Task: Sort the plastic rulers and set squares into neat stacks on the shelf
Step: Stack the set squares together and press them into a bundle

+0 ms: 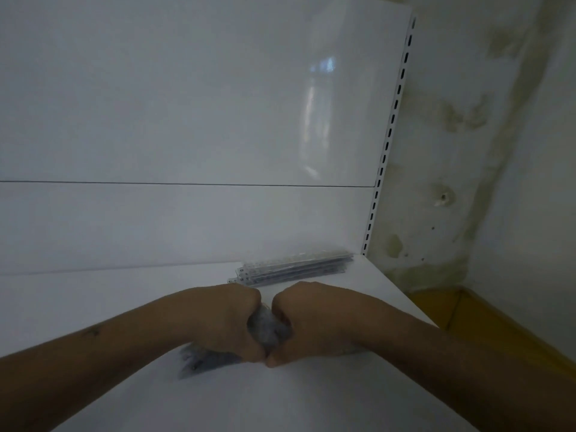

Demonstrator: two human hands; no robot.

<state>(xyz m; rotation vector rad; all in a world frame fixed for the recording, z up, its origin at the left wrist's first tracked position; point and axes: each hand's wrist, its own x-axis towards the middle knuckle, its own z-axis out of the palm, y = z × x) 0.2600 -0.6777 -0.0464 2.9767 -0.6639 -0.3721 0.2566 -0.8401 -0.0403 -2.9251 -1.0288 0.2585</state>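
Head camera: we look down at a white shelf [124,307] with a white back panel [187,120] behind it. Our left hand [227,319] and right hand [307,322] meet in the middle of the shelf, knuckles almost touching, fingers curled round a blurred bundle of clear plastic pieces [265,330]. We cannot tell whether these are rulers or set squares. A grey, blurred part of the bundle sticks out below the left wrist and lies on the shelf.

Behind the hands, near the back right corner, a stack of clear rulers [293,269] lies flat, just in front of the back panel. Small printed numbers show at its left end, too small for us to read. A slotted white upright [389,135] runs up the right edge of the panel, beside a stained wall [467,151].
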